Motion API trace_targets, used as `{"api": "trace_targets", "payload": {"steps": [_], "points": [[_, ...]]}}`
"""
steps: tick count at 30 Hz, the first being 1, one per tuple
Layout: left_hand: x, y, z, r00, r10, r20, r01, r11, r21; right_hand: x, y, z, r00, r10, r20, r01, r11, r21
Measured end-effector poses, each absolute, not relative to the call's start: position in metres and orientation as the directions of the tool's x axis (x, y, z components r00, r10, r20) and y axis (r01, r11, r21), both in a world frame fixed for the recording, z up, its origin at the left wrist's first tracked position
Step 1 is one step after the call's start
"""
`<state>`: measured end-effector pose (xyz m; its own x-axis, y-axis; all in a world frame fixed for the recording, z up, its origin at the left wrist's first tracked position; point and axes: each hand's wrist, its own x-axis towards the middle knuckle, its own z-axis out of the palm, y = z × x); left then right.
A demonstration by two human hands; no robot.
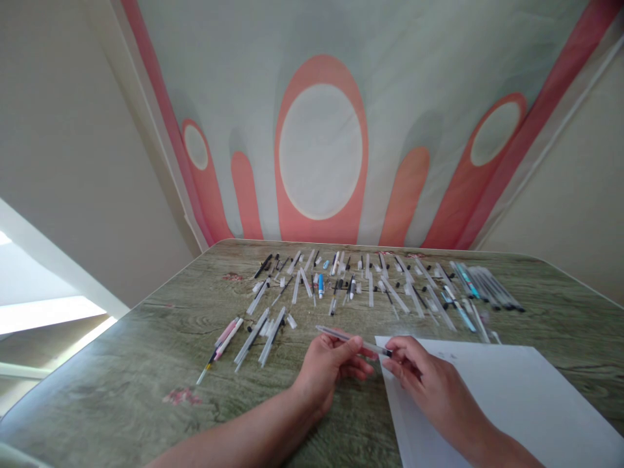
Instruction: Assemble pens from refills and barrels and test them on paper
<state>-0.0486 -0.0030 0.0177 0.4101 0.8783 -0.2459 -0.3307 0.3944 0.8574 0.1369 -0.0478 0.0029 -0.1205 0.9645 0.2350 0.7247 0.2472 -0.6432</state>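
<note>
A clear pen barrel with a dark end (353, 339) is held between my two hands above the table. My left hand (334, 362) pinches it along its middle, thumb on top. At the dark right-hand end, the fingers of my right hand (420, 372) are closed on the tip. Under my right hand lies a white sheet of paper (502, 390) with a few small faint marks near its far edge. Beyond my hands, rows of pen parts (302, 286) cover the table: clear barrels, dark refills and small caps.
The wood-patterned table (146, 364) reaches a patterned cloth behind it. Several assembled-looking pens (494, 289) lie grouped at the back right. Pink pen parts (228, 338) and clear barrels (272, 337) lie to the left. A blue pen piece (320, 286) is at the middle.
</note>
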Motion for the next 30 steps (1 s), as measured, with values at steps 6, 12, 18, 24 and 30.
{"api": "trace_targets", "payload": {"steps": [6,12,18,24,30], "points": [[-0.0490,-0.0025,0.0182,0.432,0.869,-0.240,-0.319,0.396,0.861,0.1365,-0.0482,0.0054,-0.177,0.957,0.230,0.735,0.284,-0.616],[-0.0494,-0.0026,0.0179,0.433,0.872,-0.229,-0.329,0.389,0.861,0.1368,-0.0478,0.0051,-0.152,0.950,0.272,0.759,0.288,-0.584],[-0.0502,-0.0020,0.0168,0.425,0.873,-0.239,-0.326,0.394,0.859,0.1365,-0.0465,0.0074,-0.180,0.940,0.289,0.759,0.320,-0.567],[-0.0501,-0.0019,0.0178,0.429,0.868,-0.248,-0.319,0.403,0.858,0.1363,-0.0471,0.0087,-0.205,0.934,0.292,0.773,0.337,-0.538],[-0.0493,-0.0030,0.0182,0.430,0.867,-0.254,-0.313,0.407,0.858,0.1365,-0.0477,0.0075,-0.179,0.931,0.317,0.778,0.331,-0.534]]}}
